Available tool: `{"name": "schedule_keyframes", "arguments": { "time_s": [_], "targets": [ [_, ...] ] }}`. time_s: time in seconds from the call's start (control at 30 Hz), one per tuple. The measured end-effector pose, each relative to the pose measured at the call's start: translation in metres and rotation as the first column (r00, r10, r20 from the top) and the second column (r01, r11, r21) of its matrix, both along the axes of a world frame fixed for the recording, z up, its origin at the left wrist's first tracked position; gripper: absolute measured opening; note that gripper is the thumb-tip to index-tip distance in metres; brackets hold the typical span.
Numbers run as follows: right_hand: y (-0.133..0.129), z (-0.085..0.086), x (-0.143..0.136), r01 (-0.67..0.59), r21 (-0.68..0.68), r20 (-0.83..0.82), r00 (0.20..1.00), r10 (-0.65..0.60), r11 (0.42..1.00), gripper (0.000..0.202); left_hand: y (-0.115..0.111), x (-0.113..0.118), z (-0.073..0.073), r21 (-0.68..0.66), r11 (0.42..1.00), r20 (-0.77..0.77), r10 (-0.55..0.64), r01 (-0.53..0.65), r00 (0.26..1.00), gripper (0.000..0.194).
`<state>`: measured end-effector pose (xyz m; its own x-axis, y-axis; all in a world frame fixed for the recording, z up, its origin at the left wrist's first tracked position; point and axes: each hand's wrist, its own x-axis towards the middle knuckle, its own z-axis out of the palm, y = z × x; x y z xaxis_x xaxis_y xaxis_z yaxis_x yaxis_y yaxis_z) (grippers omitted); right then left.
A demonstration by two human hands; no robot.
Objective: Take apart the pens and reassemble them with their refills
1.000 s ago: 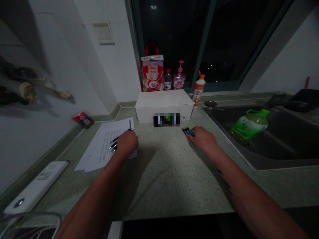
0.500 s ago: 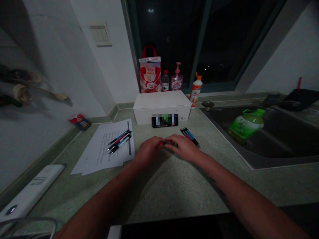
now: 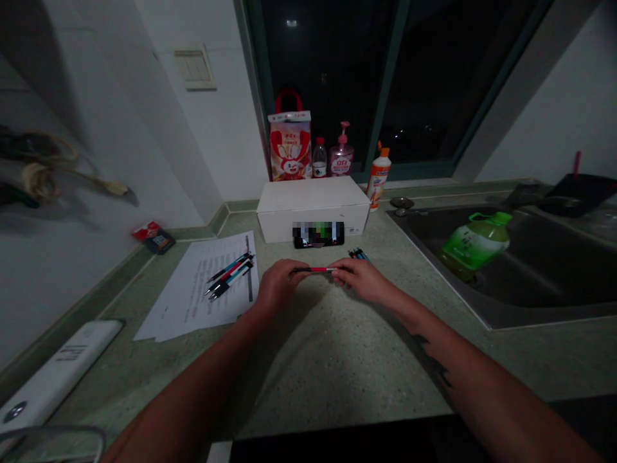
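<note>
A red and black pen (image 3: 318, 270) is stretched level between my two hands, just above the counter. My left hand (image 3: 282, 280) is closed on its dark end, and my right hand (image 3: 359, 278) pinches the other end. To the left, several pens (image 3: 231, 275) in blue, red and black lie on printed paper sheets (image 3: 193, 289). More pens (image 3: 359, 254) lie behind my right hand, which covers part of them. A phone (image 3: 319, 235) leans against a white box (image 3: 313, 196) beyond my hands.
At the right is a sink (image 3: 530, 283) with a green-labelled jug (image 3: 477, 244) in it. A pink pump bottle (image 3: 341, 154), a small bottle (image 3: 319, 158), a red bag (image 3: 291, 148) and an orange-capped bottle (image 3: 378, 177) stand at the back. A white device (image 3: 62, 366) lies left.
My hands have moved apart. The pen, mostly hidden between them before, now shows its red middle. My right hand covers more of the pens behind it.
</note>
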<state>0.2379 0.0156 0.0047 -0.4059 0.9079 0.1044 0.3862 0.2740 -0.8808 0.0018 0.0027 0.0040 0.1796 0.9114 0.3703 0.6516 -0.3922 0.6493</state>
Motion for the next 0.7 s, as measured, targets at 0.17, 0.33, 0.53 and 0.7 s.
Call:
{"name": "schedule_keyframes", "arguments": {
  "time_s": [0.17,0.33,0.53,0.7],
  "targets": [
    [-0.006,0.009,0.0,0.044,0.21,0.119,0.99,-0.07,0.977,0.019,-0.001,0.002,0.002,-0.216,0.976,0.059,0.005,0.008,0.998,0.04],
    [-0.01,0.011,-0.006,-0.054,0.173,0.228,0.974,0.013,0.983,0.025,-0.002,0.005,0.001,-0.186,0.981,0.103,-0.031,0.05,0.994,0.022],
    [-0.012,0.008,-0.009,-0.026,0.285,0.22,0.975,-0.039,0.958,0.015,-0.003,0.009,-0.004,-0.182,0.982,0.001,-0.046,0.045,0.999,0.03],
    [-0.012,0.004,-0.011,-0.075,0.187,0.235,0.972,0.03,0.979,0.025,-0.005,0.011,-0.007,-0.117,0.99,-0.019,-0.076,0.073,0.997,0.017]
  ]
}}
